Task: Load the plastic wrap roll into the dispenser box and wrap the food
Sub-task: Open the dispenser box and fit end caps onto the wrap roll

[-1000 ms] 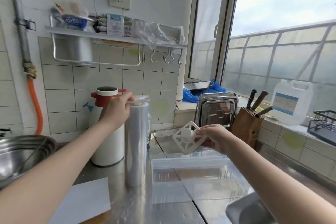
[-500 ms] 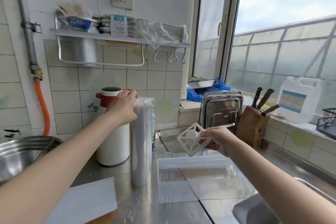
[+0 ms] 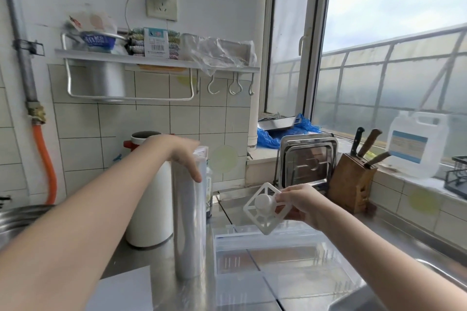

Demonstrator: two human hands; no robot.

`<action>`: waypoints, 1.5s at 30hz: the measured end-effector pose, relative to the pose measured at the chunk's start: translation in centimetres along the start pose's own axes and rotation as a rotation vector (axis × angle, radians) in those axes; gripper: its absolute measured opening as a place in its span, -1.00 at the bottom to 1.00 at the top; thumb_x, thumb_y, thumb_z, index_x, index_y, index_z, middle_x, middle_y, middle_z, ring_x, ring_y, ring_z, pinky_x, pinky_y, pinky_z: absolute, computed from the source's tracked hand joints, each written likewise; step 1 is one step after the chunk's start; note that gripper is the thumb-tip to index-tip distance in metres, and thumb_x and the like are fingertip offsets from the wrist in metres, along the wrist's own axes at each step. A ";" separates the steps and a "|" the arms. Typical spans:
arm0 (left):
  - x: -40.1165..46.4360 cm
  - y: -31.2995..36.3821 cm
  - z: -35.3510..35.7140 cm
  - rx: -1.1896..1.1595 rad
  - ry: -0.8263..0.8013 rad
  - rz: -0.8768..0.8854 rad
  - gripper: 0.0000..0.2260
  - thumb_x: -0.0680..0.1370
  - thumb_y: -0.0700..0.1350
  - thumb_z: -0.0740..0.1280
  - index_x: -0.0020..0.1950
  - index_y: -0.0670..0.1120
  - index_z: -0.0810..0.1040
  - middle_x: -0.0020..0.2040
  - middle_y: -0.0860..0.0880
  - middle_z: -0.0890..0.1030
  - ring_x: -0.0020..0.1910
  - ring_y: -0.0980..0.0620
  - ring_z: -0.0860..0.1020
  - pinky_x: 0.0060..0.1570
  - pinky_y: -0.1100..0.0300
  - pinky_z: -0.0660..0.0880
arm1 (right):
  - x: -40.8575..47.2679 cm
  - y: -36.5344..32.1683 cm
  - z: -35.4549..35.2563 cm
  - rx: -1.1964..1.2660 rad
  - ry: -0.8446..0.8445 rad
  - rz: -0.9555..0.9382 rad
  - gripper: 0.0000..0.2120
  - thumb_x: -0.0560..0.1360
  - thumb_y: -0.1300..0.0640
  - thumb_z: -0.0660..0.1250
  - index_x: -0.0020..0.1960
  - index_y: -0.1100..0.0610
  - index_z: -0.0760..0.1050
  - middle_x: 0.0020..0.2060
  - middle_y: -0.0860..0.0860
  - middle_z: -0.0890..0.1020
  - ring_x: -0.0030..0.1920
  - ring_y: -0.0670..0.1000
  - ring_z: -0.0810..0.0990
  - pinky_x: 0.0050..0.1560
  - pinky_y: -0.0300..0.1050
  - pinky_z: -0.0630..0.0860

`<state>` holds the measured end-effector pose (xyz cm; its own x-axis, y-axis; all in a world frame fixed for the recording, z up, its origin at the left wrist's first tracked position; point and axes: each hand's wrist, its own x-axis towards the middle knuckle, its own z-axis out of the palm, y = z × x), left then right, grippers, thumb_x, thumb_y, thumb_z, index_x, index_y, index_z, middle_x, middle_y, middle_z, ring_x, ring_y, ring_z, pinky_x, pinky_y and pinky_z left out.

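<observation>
A plastic wrap roll (image 3: 188, 230) stands upright on the steel counter, with a white square end cap (image 3: 202, 153) on its top. My left hand (image 3: 177, 153) rests over the top of the roll, fingers draped down its upper side, steadying it. To the right, my right hand (image 3: 300, 203) pinches a second white square end cap (image 3: 264, 207) with a round hub, held in the air above the dispenser box. The clear dispenser box (image 3: 280, 267) lies open on the counter beside the roll.
A white thermos (image 3: 149, 199) with a red handle stands behind the roll. Steel trays (image 3: 307, 161) and a wooden knife block (image 3: 350, 182) lean at the back right. A sink edge (image 3: 353, 298) lies front right, a steel bowl (image 3: 15, 219) far left, white paper (image 3: 121, 290) in front.
My left hand has shifted from pressing the cap onto the roll's top to draping over its upper side. My right hand still holds the second cap in the same place.
</observation>
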<state>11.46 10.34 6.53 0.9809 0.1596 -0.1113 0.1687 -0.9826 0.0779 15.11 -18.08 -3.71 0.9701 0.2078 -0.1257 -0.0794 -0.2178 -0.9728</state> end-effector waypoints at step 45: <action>-20.2 7.4 -0.3 -1.120 0.877 0.335 -0.17 0.15 0.06 0.53 0.40 0.13 0.33 0.33 0.02 0.40 0.28 0.00 0.43 0.26 -0.05 0.46 | -9.4 -0.7 -4.3 0.141 0.680 0.061 -0.79 0.50 0.27 0.27 0.07 0.35 0.55 -0.17 0.23 0.60 -0.13 0.22 0.58 -0.05 0.00 0.55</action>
<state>-7.06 -0.13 9.65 0.6624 0.3510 0.6618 -0.4911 -0.4636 0.7375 7.07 -23.95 -0.97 0.8875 -0.4545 -0.0759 -0.1228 -0.0745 -0.9896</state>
